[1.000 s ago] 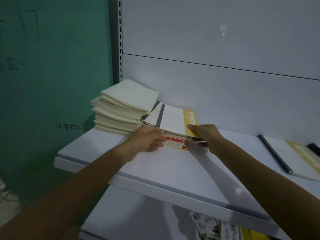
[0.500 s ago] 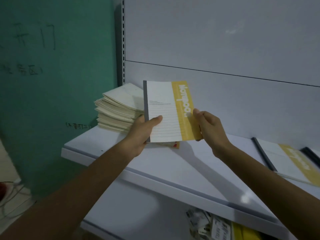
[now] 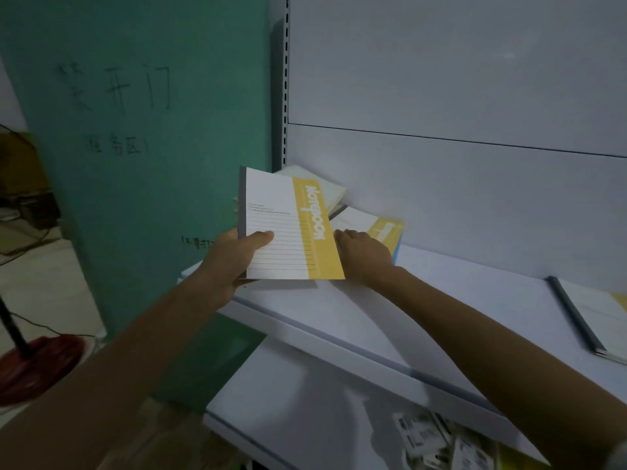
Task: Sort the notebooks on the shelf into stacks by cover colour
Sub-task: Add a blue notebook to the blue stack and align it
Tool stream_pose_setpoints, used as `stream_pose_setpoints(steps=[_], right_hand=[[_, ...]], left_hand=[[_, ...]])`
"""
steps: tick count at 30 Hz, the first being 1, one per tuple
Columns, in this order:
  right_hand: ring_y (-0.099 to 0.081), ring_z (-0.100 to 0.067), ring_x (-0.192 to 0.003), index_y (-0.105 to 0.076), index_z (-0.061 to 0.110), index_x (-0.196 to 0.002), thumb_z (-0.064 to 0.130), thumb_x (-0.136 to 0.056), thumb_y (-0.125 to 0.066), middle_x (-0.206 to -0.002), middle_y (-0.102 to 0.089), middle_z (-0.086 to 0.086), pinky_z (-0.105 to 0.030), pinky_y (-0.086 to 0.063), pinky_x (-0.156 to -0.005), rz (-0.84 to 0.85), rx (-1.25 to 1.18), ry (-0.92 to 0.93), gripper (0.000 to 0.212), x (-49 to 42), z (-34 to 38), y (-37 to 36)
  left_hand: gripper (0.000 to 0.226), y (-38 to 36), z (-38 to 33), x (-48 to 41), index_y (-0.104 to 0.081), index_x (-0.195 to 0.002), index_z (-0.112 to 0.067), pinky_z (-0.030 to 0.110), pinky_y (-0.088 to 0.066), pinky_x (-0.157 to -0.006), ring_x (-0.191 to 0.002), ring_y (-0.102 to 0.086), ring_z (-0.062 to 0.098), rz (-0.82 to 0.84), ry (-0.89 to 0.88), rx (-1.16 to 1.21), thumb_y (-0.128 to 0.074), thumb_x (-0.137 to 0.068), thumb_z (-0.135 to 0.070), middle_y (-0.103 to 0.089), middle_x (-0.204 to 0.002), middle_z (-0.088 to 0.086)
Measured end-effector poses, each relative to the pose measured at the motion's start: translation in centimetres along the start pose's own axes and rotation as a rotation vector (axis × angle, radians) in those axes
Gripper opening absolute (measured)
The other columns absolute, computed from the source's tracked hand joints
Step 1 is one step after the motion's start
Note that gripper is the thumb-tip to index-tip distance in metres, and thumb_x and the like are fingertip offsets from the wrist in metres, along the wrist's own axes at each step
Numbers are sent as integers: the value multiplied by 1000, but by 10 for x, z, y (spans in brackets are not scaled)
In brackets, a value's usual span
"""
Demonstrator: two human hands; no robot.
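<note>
left hand (image 3: 234, 256) grip tight around yellow-striped notebook (image 3: 285, 225), right hand (image 3: 364, 254) flat, ungripping, atop the stack (image 3: 385, 229)

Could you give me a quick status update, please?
Left hand holds yellow-banded notebook. Right hand touches mixed stack. Nothing in the way.

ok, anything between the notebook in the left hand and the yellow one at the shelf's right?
No object on the shelf between the held notebook and the right notebook; only the forearm of the right hand, reaching to the pile, crosses that path.
</note>
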State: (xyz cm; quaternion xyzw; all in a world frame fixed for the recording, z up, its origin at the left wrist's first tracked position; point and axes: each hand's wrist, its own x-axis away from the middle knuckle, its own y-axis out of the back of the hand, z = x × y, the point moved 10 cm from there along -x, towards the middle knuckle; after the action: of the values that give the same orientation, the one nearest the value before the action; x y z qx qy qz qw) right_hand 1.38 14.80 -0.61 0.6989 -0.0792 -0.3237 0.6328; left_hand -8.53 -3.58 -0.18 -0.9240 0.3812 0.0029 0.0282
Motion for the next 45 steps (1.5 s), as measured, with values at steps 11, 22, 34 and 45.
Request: stream_pose_setpoints(steps=[11,22,34,45], right_hand=[[-59,-35,-84,-52,12,-119,16,-99,-37,-94,-63,-14,-35,-42,-63,-350,-172,-46,26,51,-57,106],[-64,-28,-78,-61,13,-121,22,-89,-41,-96,-71,-8,-25,-43,-58,-675,-145,141,38,123,-27,162],[-58,-13,-109,-69,20,-112,51,-98,-28,-119,-66,3,-27,-45,-88,-402,-271,145,53,136,-24,86],[-58,-21,-111,-57,11,-123,22,-96,-52,-122,-61,-5,-33,-46,-91,-339,-563,-498,29,53,-102,29]], left_hand=[[24,-28,8,1,-59,-116,-15,26,-47,-60,-85,-61,15,58,102,156,-59,-92,-17,-67,-94,1],[35,-106,33,12,-59,-117,-17,29,-49,-59,-88,-62,18,189,240,227,-51,-95,-42,-68,-100,6],[18,-159,32,-12,-61,-112,-24,35,-53,-82,-96,-65,21,461,67,56,-49,-98,-24,-69,-108,2],[13,-73,-38,-58,-64,-100,-29,25,-53,-81,-92,-67,7,234,-306,34,-58,-94,-20,-70,-98,-11]])
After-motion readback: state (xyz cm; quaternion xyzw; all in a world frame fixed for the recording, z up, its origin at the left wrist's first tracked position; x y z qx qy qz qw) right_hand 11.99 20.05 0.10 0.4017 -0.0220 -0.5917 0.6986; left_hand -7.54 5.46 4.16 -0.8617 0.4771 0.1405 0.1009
